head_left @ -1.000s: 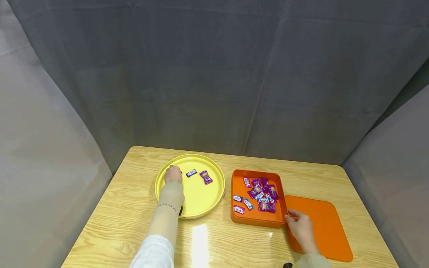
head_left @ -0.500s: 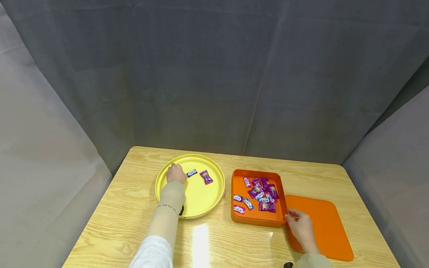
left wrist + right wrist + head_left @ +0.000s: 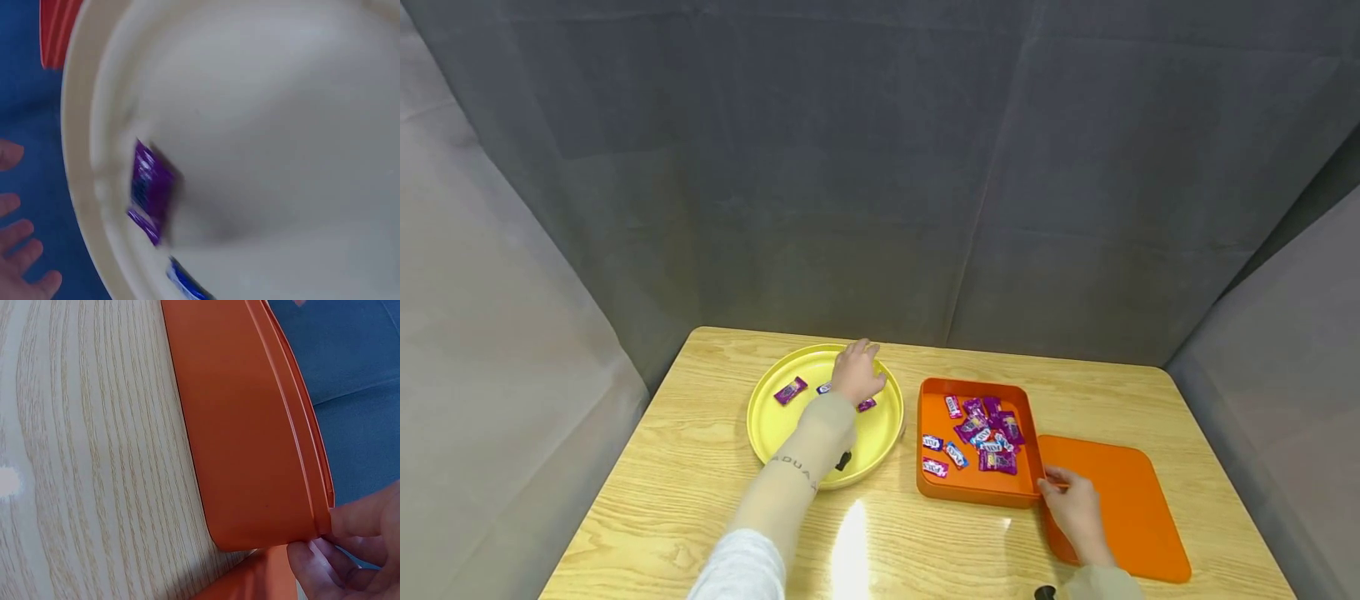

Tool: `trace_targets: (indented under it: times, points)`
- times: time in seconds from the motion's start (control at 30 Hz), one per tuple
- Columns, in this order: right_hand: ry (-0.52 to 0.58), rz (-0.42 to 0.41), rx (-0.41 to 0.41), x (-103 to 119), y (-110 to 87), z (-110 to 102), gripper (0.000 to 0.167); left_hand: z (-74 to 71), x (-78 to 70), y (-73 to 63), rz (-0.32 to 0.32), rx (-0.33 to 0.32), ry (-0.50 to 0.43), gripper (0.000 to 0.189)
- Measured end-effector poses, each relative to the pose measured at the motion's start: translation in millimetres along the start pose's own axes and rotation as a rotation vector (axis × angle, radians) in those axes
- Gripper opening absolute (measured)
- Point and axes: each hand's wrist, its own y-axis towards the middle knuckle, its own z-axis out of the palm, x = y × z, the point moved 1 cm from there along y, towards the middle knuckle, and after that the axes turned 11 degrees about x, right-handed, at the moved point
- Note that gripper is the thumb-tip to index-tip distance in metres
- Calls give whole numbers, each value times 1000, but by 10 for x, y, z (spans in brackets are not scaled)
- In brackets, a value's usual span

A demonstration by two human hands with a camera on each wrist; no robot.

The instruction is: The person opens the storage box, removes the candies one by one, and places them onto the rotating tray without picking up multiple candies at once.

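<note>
My left hand [image 3: 857, 372], fingers spread and holding nothing, hovers over the right part of a round yellow tray [image 3: 760, 433]. Below it lies a purple-wrapped candy [image 3: 867, 405], partly hidden in the head view. A small blue-wrapped candy [image 3: 824, 388] also shows only in part beside the hand. Another purple candy [image 3: 791, 391] lies at the tray's left. In the left wrist view, fingers [image 3: 20, 240] are past the tray's rim, apart from the purple candy [image 3: 150, 192]. My right hand [image 3: 1075, 508] grips the near right corner of a square orange box [image 3: 973, 493] between thumb and fingers.
Several wrapped candies [image 3: 997, 462], purple, pink and blue, lie inside the orange box. A flat orange lid [image 3: 1131, 517] lies to its right, partly beneath my right hand. Everything stands on a wooden table [image 3: 662, 500], with a grey curtain [image 3: 850, 208] behind.
My left hand has moved right across the tray and its fingers have spread. A purple candy at the tray's left is now uncovered. My right hand stays at the box corner.
</note>
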Motion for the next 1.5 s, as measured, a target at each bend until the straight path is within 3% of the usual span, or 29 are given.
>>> trace_targets:
  times: [0.43, 0.6, 0.9, 1.13, 1.27, 1.5]
  points:
    - [11, 7, 17, 9, 17, 29, 35, 150, -819, -21, 355, 237, 207, 53]
    - [21, 15, 31, 17, 30, 38, 35, 284, -999, -88, 446, 328, 312, 49]
    - [11, -4, 7, 8, 12, 36, 34, 549, -1173, -186, 618, 515, 417, 45]
    - [16, 10, 11, -4, 30, 30, 34, 748, -1245, -217, 641, 570, 445, 30]
    - [17, 13, 8, -15, 37, 36, 34, 840, -1241, -218, 598, 581, 419, 26]
    - [26, 31, 17, -24, 37, 36, 35, 932, -1205, -238, 476, 570, 276, 11]
